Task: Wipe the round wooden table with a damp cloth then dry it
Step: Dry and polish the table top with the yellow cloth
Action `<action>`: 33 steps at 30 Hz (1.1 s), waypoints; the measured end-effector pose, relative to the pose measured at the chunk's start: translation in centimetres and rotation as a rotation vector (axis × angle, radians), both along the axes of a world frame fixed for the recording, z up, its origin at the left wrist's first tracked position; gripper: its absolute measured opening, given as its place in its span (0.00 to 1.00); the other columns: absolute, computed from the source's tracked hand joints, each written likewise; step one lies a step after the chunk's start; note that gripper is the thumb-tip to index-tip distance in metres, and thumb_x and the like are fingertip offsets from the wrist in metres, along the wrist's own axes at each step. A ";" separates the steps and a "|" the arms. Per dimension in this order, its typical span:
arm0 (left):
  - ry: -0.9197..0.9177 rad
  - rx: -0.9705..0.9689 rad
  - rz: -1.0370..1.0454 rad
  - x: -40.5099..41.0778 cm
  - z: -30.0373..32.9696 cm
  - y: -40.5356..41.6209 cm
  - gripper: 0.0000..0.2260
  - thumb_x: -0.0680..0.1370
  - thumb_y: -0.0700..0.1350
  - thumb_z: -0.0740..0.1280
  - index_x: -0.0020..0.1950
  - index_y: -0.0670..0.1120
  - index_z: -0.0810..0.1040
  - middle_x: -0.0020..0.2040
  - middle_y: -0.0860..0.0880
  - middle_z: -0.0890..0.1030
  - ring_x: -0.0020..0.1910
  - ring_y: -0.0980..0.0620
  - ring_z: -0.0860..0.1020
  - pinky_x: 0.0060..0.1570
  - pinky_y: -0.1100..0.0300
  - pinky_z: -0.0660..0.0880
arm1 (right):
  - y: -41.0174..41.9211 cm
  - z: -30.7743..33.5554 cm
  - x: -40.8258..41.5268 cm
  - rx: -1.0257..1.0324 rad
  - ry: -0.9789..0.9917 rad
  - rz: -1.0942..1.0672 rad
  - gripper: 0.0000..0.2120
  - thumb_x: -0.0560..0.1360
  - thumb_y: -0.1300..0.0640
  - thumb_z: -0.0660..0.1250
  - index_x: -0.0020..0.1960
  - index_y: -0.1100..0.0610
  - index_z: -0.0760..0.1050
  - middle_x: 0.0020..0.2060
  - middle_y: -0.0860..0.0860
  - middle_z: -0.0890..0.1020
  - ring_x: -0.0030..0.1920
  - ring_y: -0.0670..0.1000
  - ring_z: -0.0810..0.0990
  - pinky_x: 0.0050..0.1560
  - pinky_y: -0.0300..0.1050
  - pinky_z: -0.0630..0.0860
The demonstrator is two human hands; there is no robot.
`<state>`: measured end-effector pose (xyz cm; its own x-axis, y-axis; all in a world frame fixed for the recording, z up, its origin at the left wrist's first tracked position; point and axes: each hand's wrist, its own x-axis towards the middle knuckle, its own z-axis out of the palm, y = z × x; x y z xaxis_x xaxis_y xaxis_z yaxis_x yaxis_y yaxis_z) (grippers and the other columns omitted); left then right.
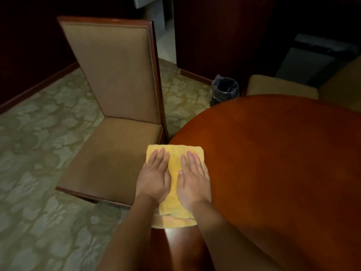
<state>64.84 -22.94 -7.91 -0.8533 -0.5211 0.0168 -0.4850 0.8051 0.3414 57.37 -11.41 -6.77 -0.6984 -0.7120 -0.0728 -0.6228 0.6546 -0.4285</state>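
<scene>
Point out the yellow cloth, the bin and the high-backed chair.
yellow cloth [174, 163]: head view, bare strip between the two hands.
bin [225, 90]: head view, black liner at its mouth.
high-backed chair [113, 71]: head view, middle of the padded backrest.

A brown chair with a tall back and a dark wood frame stands at 10 o'clock. Under it is a pale green carpet with flower shapes. At 12 o'clock sits a small black bin with a shiny plastic bag inside. At 2 o'clock is another tan seat. Behind it all is a dark wall.
</scene>
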 end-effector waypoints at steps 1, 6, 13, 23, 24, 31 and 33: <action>0.006 -0.005 -0.005 -0.1 -0.1 -0.1 0.30 0.76 0.53 0.43 0.75 0.44 0.63 0.76 0.47 0.62 0.76 0.48 0.56 0.71 0.46 0.61 | -0.1 -0.1 0.0 -0.005 0.005 -0.010 0.37 0.71 0.44 0.26 0.78 0.49 0.47 0.78 0.45 0.46 0.76 0.45 0.39 0.73 0.46 0.36; 0.008 -0.022 -0.045 -0.8 -0.3 -0.7 0.31 0.75 0.54 0.41 0.76 0.46 0.61 0.77 0.49 0.59 0.77 0.50 0.53 0.73 0.48 0.58 | -0.4 -0.4 -0.2 -0.004 0.013 -0.053 0.37 0.70 0.44 0.25 0.78 0.48 0.44 0.78 0.45 0.45 0.76 0.45 0.38 0.72 0.46 0.34; -0.004 -0.019 -0.081 -1.7 -0.2 -1.4 0.32 0.75 0.55 0.41 0.76 0.47 0.60 0.77 0.50 0.57 0.77 0.51 0.52 0.73 0.49 0.57 | -1.0 -0.6 -0.7 -0.025 0.034 -0.103 0.36 0.72 0.44 0.26 0.78 0.48 0.47 0.78 0.45 0.46 0.76 0.46 0.39 0.71 0.46 0.34; 0.019 0.017 -0.311 -7.5 -0.1 -5.2 0.29 0.76 0.52 0.45 0.74 0.43 0.64 0.76 0.48 0.61 0.76 0.49 0.55 0.71 0.45 0.61 | -3.6 -1.2 -3.6 -0.116 0.060 -0.331 0.33 0.75 0.46 0.33 0.77 0.51 0.54 0.77 0.47 0.53 0.77 0.47 0.45 0.73 0.48 0.39; 0.034 0.020 -0.338 -8.3 -0.2 -5.6 0.28 0.76 0.51 0.46 0.74 0.43 0.65 0.75 0.47 0.63 0.75 0.48 0.56 0.70 0.44 0.63 | -3.9 -1.2 -4.0 -0.116 0.060 -0.353 0.33 0.75 0.46 0.33 0.77 0.51 0.55 0.77 0.47 0.53 0.77 0.46 0.45 0.73 0.48 0.40; 0.006 0.085 -0.484 -11.4 0.6 -7.1 0.33 0.74 0.54 0.37 0.77 0.46 0.58 0.78 0.51 0.54 0.77 0.53 0.46 0.75 0.55 0.50 | -4.8 -1.0 -6.0 -0.097 0.086 -0.457 0.31 0.77 0.46 0.37 0.77 0.52 0.58 0.77 0.46 0.56 0.76 0.44 0.48 0.75 0.46 0.44; -0.029 0.088 -0.512 -11.9 0.9 -7.3 0.30 0.76 0.53 0.38 0.78 0.47 0.54 0.78 0.52 0.50 0.77 0.54 0.43 0.75 0.56 0.48 | -4.9 -0.9 -6.1 -0.096 0.091 -0.491 0.30 0.77 0.46 0.39 0.76 0.53 0.60 0.76 0.47 0.59 0.76 0.44 0.51 0.75 0.49 0.48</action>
